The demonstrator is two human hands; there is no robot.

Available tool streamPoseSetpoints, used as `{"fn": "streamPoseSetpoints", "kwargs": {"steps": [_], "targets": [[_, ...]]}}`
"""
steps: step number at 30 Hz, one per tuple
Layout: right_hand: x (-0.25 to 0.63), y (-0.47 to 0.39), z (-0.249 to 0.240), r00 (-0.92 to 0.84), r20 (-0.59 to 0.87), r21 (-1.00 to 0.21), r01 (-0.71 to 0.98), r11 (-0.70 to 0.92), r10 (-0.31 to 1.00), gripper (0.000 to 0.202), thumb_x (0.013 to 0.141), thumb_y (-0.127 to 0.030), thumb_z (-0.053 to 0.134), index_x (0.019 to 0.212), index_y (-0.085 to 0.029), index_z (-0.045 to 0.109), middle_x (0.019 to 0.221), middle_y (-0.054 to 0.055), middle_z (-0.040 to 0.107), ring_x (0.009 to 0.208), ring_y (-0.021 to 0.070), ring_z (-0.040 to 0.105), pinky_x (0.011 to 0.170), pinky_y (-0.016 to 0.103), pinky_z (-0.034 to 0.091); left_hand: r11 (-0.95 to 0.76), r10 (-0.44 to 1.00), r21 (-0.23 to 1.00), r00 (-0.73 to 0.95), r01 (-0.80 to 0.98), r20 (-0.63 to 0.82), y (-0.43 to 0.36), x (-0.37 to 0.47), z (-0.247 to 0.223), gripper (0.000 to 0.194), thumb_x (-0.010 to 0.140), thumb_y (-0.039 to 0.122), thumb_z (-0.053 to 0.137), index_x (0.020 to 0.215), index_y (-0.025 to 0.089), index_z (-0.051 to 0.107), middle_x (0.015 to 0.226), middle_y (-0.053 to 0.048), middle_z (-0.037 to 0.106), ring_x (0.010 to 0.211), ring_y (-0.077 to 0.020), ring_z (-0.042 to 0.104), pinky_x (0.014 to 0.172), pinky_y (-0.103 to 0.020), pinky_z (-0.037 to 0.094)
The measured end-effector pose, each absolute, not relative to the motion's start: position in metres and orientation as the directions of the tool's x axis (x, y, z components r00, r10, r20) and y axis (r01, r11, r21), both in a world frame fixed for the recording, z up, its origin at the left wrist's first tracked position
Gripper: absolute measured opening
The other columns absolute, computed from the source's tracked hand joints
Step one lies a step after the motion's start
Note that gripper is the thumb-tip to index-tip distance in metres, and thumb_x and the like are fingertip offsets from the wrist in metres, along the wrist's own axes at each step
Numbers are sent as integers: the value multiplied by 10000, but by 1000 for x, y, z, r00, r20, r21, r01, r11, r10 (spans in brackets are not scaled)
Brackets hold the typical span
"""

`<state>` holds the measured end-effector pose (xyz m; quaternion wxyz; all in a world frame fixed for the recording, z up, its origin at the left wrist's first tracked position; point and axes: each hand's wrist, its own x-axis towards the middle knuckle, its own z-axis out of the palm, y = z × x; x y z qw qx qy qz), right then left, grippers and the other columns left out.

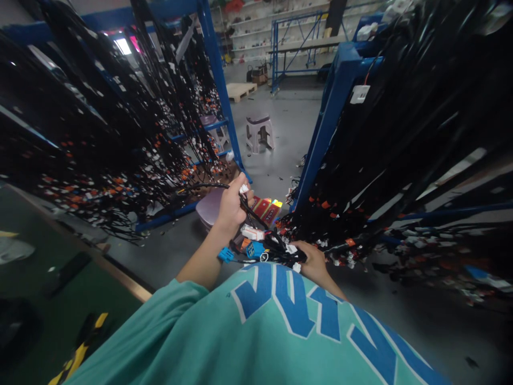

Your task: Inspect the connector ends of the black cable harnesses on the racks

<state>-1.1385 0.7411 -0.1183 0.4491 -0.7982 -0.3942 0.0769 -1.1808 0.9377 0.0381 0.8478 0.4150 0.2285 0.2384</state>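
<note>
My left hand (234, 206) is closed around a black cable with a small white connector (243, 189) by the thumb. My right hand (315, 262) is wrapped about a bundle of black wiring harness (280, 248) close to my shirt. From that bundle stick out a blue connector (255, 249), a second blue connector (226, 255) and a larger white connector (252, 232). Small white plugs hang near my right fingers, which are partly hidden by the wires.
Blue racks (218, 69) (336, 96) hung with black harnesses stand on both sides. A purple stool (208, 206) is beyond my left forearm, with a red printed package (266, 210) beside it. Another stool (259, 133) and a wooden pallet (241, 92) stand farther off.
</note>
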Motion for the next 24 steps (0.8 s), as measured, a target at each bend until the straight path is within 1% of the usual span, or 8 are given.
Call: {"fn": "streamPoseSetpoints", "kwargs": {"steps": [7,15,24], "targets": [[-1139,742,-116,673,237,-781,561,-276,700,277,569,-203,514,800,-208,666,804,42,702,769,229,651,680,321,492,534,591,810,792,-242,-153,939,-1181,36,294,775,296,562,595,167,369,445,78,348,316,-15,275,324,-152,160],[-1138,741,-117,672,239,-772,569,-282,701,297,545,-183,523,803,-225,664,812,29,704,780,228,649,693,326,495,527,575,814,808,-243,-131,938,-1181,37,312,749,306,588,586,167,361,452,81,336,319,-12,262,324,-152,153],[-1138,742,-114,671,214,-783,553,-286,710,324,535,-174,495,801,-210,676,809,41,704,777,231,650,694,327,488,537,549,812,826,-229,-130,938,-1180,37,290,769,279,550,576,166,366,435,80,326,309,-13,249,321,-155,138]]}}
